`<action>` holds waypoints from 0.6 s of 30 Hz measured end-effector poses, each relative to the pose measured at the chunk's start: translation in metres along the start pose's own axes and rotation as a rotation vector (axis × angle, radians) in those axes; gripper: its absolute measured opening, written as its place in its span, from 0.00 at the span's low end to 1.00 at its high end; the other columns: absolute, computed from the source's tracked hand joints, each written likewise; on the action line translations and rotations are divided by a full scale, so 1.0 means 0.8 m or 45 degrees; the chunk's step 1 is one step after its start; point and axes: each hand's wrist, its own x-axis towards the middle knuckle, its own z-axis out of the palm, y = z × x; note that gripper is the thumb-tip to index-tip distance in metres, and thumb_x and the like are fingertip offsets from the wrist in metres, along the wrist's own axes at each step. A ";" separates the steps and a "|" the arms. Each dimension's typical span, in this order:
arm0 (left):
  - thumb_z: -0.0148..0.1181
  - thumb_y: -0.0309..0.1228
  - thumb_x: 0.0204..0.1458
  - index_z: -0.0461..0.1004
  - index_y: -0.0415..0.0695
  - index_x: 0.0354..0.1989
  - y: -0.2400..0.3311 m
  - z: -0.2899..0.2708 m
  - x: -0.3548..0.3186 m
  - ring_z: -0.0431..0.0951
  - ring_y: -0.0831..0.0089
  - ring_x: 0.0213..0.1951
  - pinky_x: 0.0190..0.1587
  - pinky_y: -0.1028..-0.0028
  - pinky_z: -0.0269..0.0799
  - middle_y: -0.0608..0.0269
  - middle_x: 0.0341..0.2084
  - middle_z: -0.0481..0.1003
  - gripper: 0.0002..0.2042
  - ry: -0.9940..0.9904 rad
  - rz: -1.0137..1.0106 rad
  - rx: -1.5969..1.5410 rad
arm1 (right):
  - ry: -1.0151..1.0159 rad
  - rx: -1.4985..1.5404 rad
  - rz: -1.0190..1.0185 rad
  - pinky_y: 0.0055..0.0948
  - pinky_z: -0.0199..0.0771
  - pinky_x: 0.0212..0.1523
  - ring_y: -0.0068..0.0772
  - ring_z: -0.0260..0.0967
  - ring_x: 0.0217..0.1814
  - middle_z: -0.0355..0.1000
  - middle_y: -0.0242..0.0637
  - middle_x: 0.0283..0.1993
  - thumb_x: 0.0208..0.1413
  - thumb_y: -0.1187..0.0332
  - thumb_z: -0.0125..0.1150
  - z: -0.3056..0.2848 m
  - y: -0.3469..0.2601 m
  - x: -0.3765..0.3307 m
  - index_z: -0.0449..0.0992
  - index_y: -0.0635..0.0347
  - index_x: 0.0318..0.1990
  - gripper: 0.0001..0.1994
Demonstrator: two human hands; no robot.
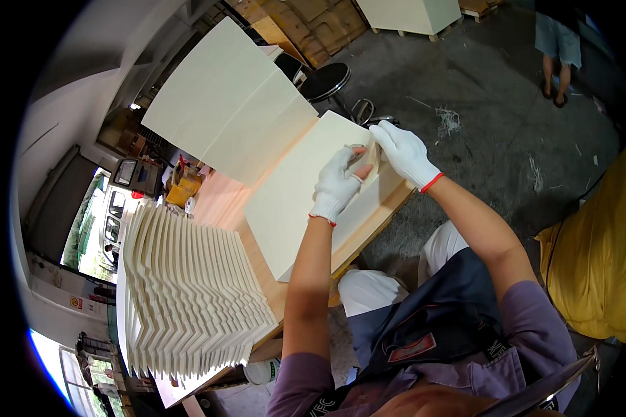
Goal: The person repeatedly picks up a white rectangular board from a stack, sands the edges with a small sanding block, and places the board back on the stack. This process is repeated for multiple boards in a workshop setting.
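Both my hands wear white cotton gloves with cut fingertips. My left hand [337,186] rests on a stack of cream paper sheets [292,208] lying on a wooden table [271,292], its thumb and finger pinching a sheet's corner. My right hand [403,151] grips the same far corner of the top sheet [372,156], curling it up. A larger cream sheet [229,104], folded along creases, lies beyond the stack.
A fanned pile of folded cream sheets [188,299] fills the table's near left. A black round stool [325,81] stands beyond the table. Yellow cloth [598,257] lies at the right. Another person's legs [556,52] stand at the far right on the concrete floor.
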 end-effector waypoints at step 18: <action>0.63 0.29 0.53 0.73 0.45 0.53 0.023 -0.002 -0.006 0.74 0.73 0.44 0.50 0.74 0.68 0.60 0.41 0.77 0.18 0.015 -0.025 0.083 | 0.058 -0.211 -0.144 0.44 0.68 0.29 0.47 0.72 0.31 0.71 0.42 0.30 0.66 0.55 0.41 0.012 0.021 0.002 0.69 0.51 0.44 0.14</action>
